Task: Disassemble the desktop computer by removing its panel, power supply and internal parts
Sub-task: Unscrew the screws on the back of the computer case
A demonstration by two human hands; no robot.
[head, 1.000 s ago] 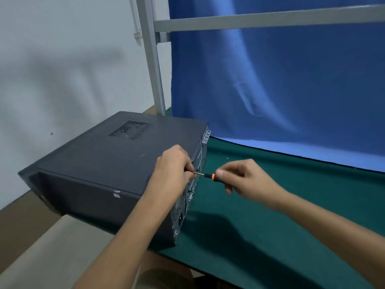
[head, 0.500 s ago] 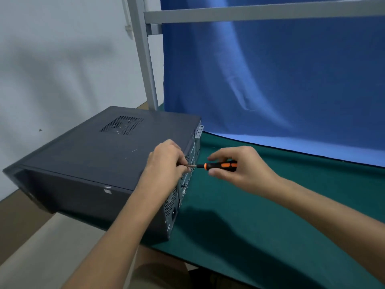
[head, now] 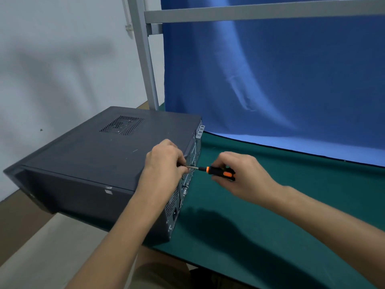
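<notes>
Curled round the black-and-orange handle of the screwdriver are the fingers and thumb of the right hand, so that the tool is held firmly and lies nearly level. Its shaft is pointed away from that hand toward the rear face of the desktop computer. At the far end of the shaft the bare metal is pinched between the fingertips of the left hand, whose fingers are bent tightly over the upper rear edge of the case. The tip is hidden behind those fingers, so it cannot be told whether a screw is engaged.

Just below the grip, perforated areas, ports and a power socket are seen on the rear face. Beyond the left hand the computer is laid on its side, with its broad dark side panel turned upward and closed. A meshed vent grille is set into that panel, well away from the grip. A small pale sticker is fixed to the near face of the case.

Beneath the grip and the right forearm a green mat is spread, and the rear end of the case is rested on it. Behind the grip a blue cloth is hung from a grey metal frame. A white wall is seen beyond the computer.
</notes>
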